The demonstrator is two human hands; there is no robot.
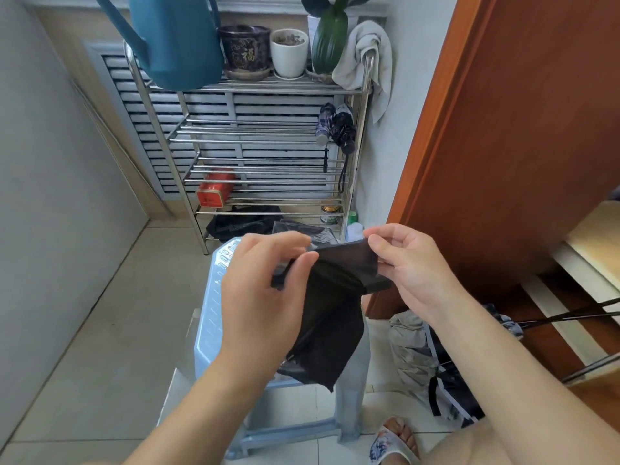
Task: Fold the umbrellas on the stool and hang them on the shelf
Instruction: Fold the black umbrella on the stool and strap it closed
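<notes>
Above stool [214, 317], left hand [265, 290], right hand [412, 266] pinch black umbrella [332, 313]; shelf [255, 142] behind.

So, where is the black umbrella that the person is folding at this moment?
In the head view the black umbrella is low in the centre, held above the light blue stool. The left hand and the right hand pinch its upper fabric edge.

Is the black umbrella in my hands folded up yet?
Not yet: the black umbrella hangs loose and unwrapped between the left hand and right hand.
</notes>
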